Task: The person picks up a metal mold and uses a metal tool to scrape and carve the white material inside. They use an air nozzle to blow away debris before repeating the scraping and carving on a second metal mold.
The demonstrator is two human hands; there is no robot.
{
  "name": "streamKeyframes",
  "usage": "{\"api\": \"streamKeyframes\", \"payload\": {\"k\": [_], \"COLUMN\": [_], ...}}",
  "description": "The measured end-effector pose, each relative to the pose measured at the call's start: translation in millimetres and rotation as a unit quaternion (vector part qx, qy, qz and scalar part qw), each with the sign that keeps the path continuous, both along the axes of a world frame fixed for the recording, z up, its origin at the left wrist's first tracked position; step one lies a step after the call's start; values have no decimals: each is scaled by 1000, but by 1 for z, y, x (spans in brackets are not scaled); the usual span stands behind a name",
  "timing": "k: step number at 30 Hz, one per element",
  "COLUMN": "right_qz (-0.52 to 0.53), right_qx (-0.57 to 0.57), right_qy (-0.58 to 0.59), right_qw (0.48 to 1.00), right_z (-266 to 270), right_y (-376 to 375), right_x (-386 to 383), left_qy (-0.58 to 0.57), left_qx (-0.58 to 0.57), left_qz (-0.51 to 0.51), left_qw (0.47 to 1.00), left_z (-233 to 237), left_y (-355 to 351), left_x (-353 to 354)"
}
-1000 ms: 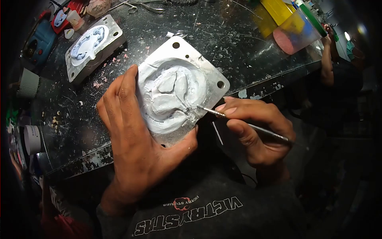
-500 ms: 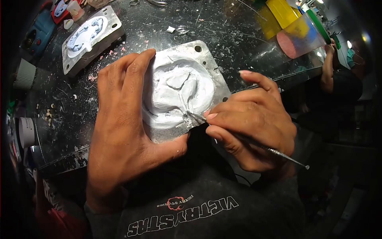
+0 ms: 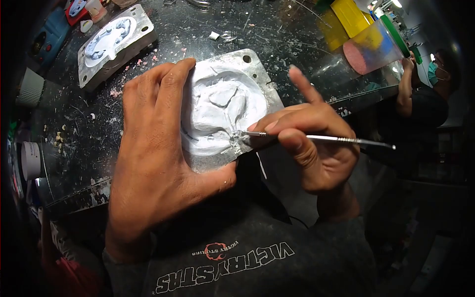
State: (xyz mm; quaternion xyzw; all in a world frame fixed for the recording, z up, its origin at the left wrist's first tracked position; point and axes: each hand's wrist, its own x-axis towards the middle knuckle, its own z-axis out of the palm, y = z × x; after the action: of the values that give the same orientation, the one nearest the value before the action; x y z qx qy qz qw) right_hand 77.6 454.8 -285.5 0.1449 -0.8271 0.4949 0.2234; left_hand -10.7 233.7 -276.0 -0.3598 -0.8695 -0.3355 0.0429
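A metal dental flask half (image 3: 269,89) filled with white plaster (image 3: 210,116) is tilted at the table's near edge. The plaster has a curved trough around a raised middle. My left hand (image 3: 151,133) clamps the flask from the left, fingers over its far side and thumb along the near edge. Pinched in my right hand (image 3: 329,161) is a slim metal carving tool (image 3: 332,140) with a ribbed shaft. Its working tip touches the plaster near the flask's lower right edge, where small crumbs lie. The index finger's tip and the tool's grip are partly hidden.
Another plaster-filled flask half (image 3: 118,47) stands at the back left. A clear jar (image 3: 373,47) with pink powder and a green lid lies at the right. Scraps litter the dark table (image 3: 198,44). A masked person (image 3: 420,94) is at the far right.
My right hand has rolled over, swinging the carving tool's rear end upward and to the right, so the shaft is now nearly level. My left hand and the flask have hardly moved.
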Motion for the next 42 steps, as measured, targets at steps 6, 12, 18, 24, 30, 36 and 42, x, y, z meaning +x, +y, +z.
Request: {"api": "streamKeyframes", "payload": {"k": [6,12,18,24,30,36,42], "right_qz": [-1,32,-15,37,33,41,63], "right_qx": [41,-55,-58,-29,-36,-17,-2], "right_qy": [-4,-11,24,-12,-17,-30,-20], "right_qw": [999,998,998,999,999,999,998], "right_z": [9,10,10,12,3,7,12], "right_y": [-5,3,13,37,42,40,38], "right_x": [2,1,-8,-22,-22,-26,-30], "left_qy": [3,-1,-3,-11,-35,-18,5], "left_qx": [-14,11,31,-4,-26,-34,-31], "left_qz": [12,2,-91,-116,-106,-109,-110], "left_qw": [1000,1000,995,993,993,993,993], "left_z": [1,-3,-7,2,6,6,6], "left_y": [2,-1,-13,-7,-6,-6,-5], "left_x": [2,2,-14,-18,-20,-20,-18]}}
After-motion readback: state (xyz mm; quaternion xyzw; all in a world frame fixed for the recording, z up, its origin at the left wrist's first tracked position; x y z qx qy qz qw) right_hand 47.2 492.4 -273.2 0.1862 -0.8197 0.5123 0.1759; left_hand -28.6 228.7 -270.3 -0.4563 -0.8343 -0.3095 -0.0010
